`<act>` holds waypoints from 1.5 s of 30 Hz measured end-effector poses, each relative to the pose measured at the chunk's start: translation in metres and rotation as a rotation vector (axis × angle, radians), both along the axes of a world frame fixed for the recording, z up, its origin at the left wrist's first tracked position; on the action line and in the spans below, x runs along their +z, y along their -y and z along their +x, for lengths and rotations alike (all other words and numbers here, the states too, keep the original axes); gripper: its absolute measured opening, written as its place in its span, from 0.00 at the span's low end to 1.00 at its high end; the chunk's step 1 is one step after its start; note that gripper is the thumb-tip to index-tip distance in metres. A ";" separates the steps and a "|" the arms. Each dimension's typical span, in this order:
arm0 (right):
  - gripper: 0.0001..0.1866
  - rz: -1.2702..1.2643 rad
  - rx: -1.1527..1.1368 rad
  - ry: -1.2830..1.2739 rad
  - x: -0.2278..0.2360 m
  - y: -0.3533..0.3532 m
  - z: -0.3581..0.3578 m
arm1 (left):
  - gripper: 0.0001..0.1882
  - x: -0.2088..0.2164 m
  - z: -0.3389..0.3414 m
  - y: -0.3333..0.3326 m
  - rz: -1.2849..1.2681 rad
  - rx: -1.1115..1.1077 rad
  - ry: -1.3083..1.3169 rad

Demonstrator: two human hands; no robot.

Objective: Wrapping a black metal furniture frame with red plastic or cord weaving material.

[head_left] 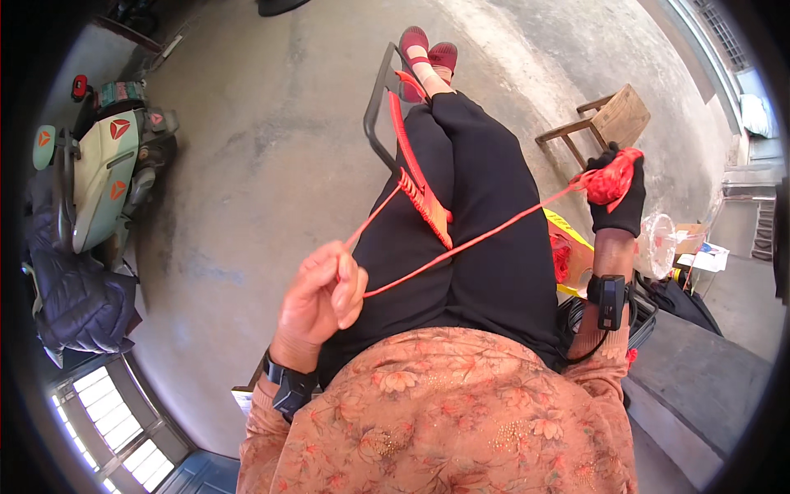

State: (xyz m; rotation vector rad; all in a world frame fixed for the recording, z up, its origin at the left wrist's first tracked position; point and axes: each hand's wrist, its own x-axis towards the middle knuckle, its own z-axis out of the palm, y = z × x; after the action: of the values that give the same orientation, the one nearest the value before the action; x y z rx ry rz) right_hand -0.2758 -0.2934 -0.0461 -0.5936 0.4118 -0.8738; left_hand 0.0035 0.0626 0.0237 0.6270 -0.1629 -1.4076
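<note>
Across my lap leans a dark metal frame (372, 107), with red cord wrapped in close rows (425, 207) along one side. From that wrapping a red cord (485, 238) runs to my left hand (325, 295) and then across to my right. The bare left fingers are closed on the cord, pinching it above my left thigh. Out to the right, my right hand (619, 206), in a black glove, grips a loose bundle of the same red cord (611, 179). The stretch between the two hands looks taut.
A small wooden stool (623, 118) stands beyond my right hand. Near my right thigh are a yellow and red bag (573, 257) and a clear plastic container (656, 245). A scooter (107, 181) and a dark padded jacket (86, 309) are at the left.
</note>
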 end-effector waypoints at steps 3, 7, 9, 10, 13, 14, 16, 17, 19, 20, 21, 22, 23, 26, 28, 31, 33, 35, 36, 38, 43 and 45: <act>0.21 0.044 0.143 -0.121 0.011 -0.019 0.022 | 0.16 0.020 0.008 0.024 -0.128 0.215 0.291; 0.25 -0.434 0.183 -0.555 0.036 -0.065 0.098 | 0.23 0.022 0.016 0.061 0.004 0.347 0.563; 0.27 -0.945 0.106 -0.776 0.044 -0.098 0.133 | 0.24 0.004 0.015 0.077 0.176 0.227 0.648; 0.28 -1.279 0.063 -0.844 0.050 -0.105 0.144 | 0.21 -0.006 0.013 0.082 0.249 0.166 0.535; 0.23 -1.447 0.171 -0.985 0.058 -0.126 0.170 | 0.19 -0.035 0.008 0.088 0.193 0.113 0.290; 0.23 -1.424 0.206 -1.029 0.060 -0.129 0.174 | 0.14 -0.042 0.005 0.087 0.159 0.173 0.241; 0.18 -1.534 0.241 -0.935 0.062 -0.134 0.177 | 0.12 -0.050 0.004 0.088 0.176 0.201 0.248; 0.18 -1.548 0.219 -0.910 0.062 -0.135 0.177 | 0.11 -0.051 0.005 0.089 0.231 0.220 0.260; 0.19 -1.374 0.156 -0.862 0.064 -0.137 0.171 | 0.11 -0.050 0.012 0.091 0.208 0.270 0.232; 0.19 -1.378 0.119 -0.815 0.065 -0.138 0.167 | 0.10 -0.049 0.017 0.093 0.178 0.274 0.197; 0.20 -1.352 0.057 -0.848 0.065 -0.139 0.161 | 0.10 -0.047 0.025 0.093 0.225 0.313 0.204; 0.21 -1.327 -0.004 -0.879 0.066 -0.140 0.155 | 0.11 -0.043 0.038 0.092 0.087 0.307 0.132; 0.21 -1.329 -0.004 -0.878 0.067 -0.140 0.150 | 0.12 -0.040 0.049 0.089 0.027 0.338 0.059; 0.24 -1.097 0.008 -0.839 0.067 -0.143 0.135 | 0.13 -0.029 0.068 0.071 0.057 0.508 0.003; 0.24 -0.963 0.046 -0.837 0.066 -0.143 0.127 | 0.14 -0.015 0.079 0.049 0.114 0.397 0.102; 0.24 -0.891 0.059 -0.821 0.067 -0.141 0.120 | 0.19 0.000 0.070 0.015 0.190 0.228 0.340; 0.24 -0.961 0.068 -0.829 0.069 -0.139 0.116 | 0.18 0.009 0.065 -0.004 0.159 -0.002 0.527; 0.24 -1.040 0.085 -0.847 0.071 -0.140 0.115 | 0.16 0.013 0.060 -0.017 0.233 0.022 0.495; 0.26 -1.117 0.120 -0.846 0.073 -0.140 0.115 | 0.16 0.015 0.059 -0.023 0.345 -0.012 0.499; 0.27 -1.195 0.152 -0.841 0.078 -0.142 0.118 | 0.16 0.020 0.055 -0.035 0.457 -0.045 0.506; 0.33 -1.377 0.171 -0.905 0.097 -0.147 0.124 | 0.15 0.059 0.041 -0.065 0.203 -0.114 0.683; 0.33 -1.524 0.108 -0.824 0.105 -0.148 0.131 | 0.15 0.081 0.048 -0.066 -0.279 -0.245 0.483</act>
State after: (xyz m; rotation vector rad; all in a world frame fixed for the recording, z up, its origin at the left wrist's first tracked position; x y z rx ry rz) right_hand -0.1443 -0.1454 0.0584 -2.3979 0.3730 -0.6779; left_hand 0.0516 0.1290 0.1049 0.7202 -0.8290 -1.4106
